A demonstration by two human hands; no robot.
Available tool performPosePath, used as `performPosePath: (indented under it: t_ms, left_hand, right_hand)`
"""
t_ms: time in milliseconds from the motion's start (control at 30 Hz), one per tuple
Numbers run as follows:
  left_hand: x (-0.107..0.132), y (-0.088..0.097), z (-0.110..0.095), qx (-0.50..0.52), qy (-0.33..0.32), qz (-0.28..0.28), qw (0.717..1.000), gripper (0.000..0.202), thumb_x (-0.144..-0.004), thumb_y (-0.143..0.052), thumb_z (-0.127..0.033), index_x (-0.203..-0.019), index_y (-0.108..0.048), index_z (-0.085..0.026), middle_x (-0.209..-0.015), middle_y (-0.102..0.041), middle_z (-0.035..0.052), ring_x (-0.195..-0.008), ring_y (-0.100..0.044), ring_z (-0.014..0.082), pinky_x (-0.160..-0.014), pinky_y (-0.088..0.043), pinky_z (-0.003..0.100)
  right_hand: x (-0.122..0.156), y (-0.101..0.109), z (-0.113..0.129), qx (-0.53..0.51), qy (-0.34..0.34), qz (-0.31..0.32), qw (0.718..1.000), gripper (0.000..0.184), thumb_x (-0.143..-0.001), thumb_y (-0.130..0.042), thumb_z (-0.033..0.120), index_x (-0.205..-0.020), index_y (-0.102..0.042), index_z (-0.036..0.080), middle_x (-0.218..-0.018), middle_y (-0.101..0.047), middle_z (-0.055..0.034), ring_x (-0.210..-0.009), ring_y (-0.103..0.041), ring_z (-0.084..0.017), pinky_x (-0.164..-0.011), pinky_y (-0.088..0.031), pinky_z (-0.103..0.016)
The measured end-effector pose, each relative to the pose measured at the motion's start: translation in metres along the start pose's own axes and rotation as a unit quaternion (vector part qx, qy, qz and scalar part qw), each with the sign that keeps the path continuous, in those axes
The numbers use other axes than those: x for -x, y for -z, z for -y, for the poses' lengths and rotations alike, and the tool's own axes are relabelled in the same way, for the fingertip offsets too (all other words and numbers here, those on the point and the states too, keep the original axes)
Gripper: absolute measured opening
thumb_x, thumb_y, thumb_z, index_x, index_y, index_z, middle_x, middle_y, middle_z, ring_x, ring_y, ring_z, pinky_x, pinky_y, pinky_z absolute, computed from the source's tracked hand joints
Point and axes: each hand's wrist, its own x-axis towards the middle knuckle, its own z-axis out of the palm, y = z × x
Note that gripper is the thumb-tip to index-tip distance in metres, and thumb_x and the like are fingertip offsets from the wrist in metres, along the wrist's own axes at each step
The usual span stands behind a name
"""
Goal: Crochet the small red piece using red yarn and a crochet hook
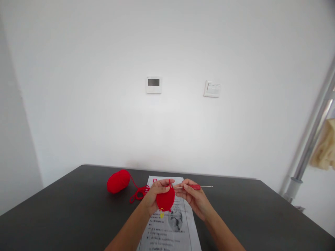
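My left hand (154,197) is closed on a round piece of red crochet work (165,200), thumb in front at its upper edge. A yellow stitch marker (161,213) hangs from the lower rim of the piece. In my right hand (195,198) a crochet hook (195,187) with a red grip lies sideways, pinched between thumb and fingers. Its thin metal tip points left and meets the upper right edge of the work; whether it sits inside a stitch is too small to tell. Red yarn runs up over my left fingers.
A ball of red yarn (118,181) lies on the dark table (78,216) to the left, with loose yarn loops (140,194) beside it. Printed sheets (170,238) lie under my hands. Behind the table stands a white wall (180,132); a metal pole (311,146) is at the right.
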Motion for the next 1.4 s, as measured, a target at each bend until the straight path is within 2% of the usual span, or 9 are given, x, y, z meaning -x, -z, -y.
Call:
performPosePath:
  t_ms: [167,400,667,800,1000,1100,1200,1333,1400]
  left_hand:
    - [0.001,-0.001,-0.001,-0.002,0.006,0.034,0.999,0.032,-0.055,-0.076,-0.013,-0.086,-0.070,-0.012,-0.069,-0.066,0.0041,-0.056,-0.058,0.0097,-0.055,-0.041,0.021]
    - [0.005,-0.005,-0.004,-0.016,0.008,0.046,0.999,0.033,-0.050,-0.079,-0.017,-0.081,-0.069,-0.012,-0.070,-0.065,0.0035,-0.058,-0.058,0.0104,-0.057,-0.043,0.022]
    - [0.008,-0.010,-0.005,-0.024,0.014,0.086,0.996,0.032,-0.049,-0.080,-0.020,-0.079,-0.069,-0.013,-0.067,-0.065,0.0026,-0.057,-0.058,0.0101,-0.055,-0.043,0.021]
    - [0.007,-0.008,-0.007,-0.039,0.005,0.060,0.997,0.031,-0.051,-0.080,-0.019,-0.080,-0.069,-0.013,-0.069,-0.066,0.0038,-0.058,-0.058,0.0100,-0.058,-0.042,0.022]
    - [0.005,-0.004,-0.012,-0.086,-0.026,0.015,0.996,0.032,-0.053,-0.079,-0.019,-0.082,-0.069,-0.011,-0.072,-0.067,0.0060,-0.059,-0.058,0.0121,-0.060,-0.042,0.025]
    - [0.005,-0.003,-0.015,-0.110,-0.024,0.014,0.994,0.032,-0.054,-0.079,-0.019,-0.083,-0.069,-0.011,-0.072,-0.067,0.0064,-0.060,-0.058,0.0132,-0.060,-0.041,0.026]
    - [0.005,-0.003,-0.017,-0.125,-0.022,0.018,0.992,0.032,-0.053,-0.079,-0.019,-0.082,-0.069,-0.011,-0.072,-0.067,0.0064,-0.060,-0.057,0.0129,-0.060,-0.040,0.025]
    - [0.003,-0.003,-0.016,-0.138,-0.023,0.030,0.990,0.031,-0.050,-0.080,-0.019,-0.078,-0.069,-0.011,-0.071,-0.068,0.0063,-0.061,-0.057,0.0133,-0.061,-0.040,0.025]
    - [0.002,-0.002,-0.015,-0.156,-0.027,0.027,0.987,0.034,-0.048,-0.080,-0.018,-0.080,-0.070,-0.012,-0.074,-0.069,0.0068,-0.066,-0.059,0.0152,-0.065,-0.041,0.026]
  right_hand:
    - [-0.001,0.000,-0.004,-0.028,-0.005,0.005,1.000,0.017,-0.077,-0.067,0.028,-0.076,-0.058,0.015,-0.082,-0.071,-0.0078,-0.077,-0.068,-0.019,-0.069,-0.052,-0.031]
    - [0.000,-0.003,-0.005,-0.026,-0.013,0.013,0.999,0.020,-0.076,-0.067,0.031,-0.074,-0.056,0.015,-0.082,-0.070,-0.0078,-0.076,-0.068,-0.020,-0.070,-0.052,-0.033]
    - [0.002,-0.006,-0.004,-0.055,-0.018,0.023,0.998,0.019,-0.075,-0.069,0.030,-0.072,-0.056,0.015,-0.076,-0.070,-0.0061,-0.067,-0.068,-0.016,-0.064,-0.052,-0.028]
    - [0.002,-0.009,-0.005,-0.029,0.006,-0.008,1.000,0.021,-0.074,-0.069,0.033,-0.073,-0.056,0.017,-0.078,-0.070,-0.0060,-0.070,-0.068,-0.018,-0.066,-0.052,-0.031]
    - [0.002,-0.011,-0.008,0.062,0.095,-0.047,0.992,0.017,-0.076,-0.068,0.034,-0.077,-0.061,0.018,-0.083,-0.070,-0.0059,-0.075,-0.066,-0.019,-0.076,-0.051,-0.037]
    - [0.002,-0.008,-0.010,0.141,0.127,-0.054,0.980,0.016,-0.079,-0.064,0.035,-0.079,-0.064,0.019,-0.087,-0.070,-0.0069,-0.078,-0.065,-0.020,-0.078,-0.051,-0.038]
    - [0.003,-0.007,-0.009,0.253,0.165,-0.053,0.952,0.015,-0.081,-0.060,0.033,-0.079,-0.067,0.020,-0.090,-0.069,-0.0074,-0.081,-0.064,-0.021,-0.078,-0.051,-0.036]
    - [0.005,-0.008,-0.004,0.392,0.222,0.018,0.893,0.014,-0.084,-0.057,0.027,-0.085,-0.070,0.023,-0.096,-0.068,-0.0077,-0.092,-0.061,-0.022,-0.084,-0.047,-0.037]
    - [0.005,-0.008,-0.002,0.419,0.229,0.047,0.877,0.016,-0.085,-0.055,0.025,-0.090,-0.070,0.025,-0.099,-0.067,-0.0079,-0.096,-0.060,-0.022,-0.086,-0.046,-0.037]
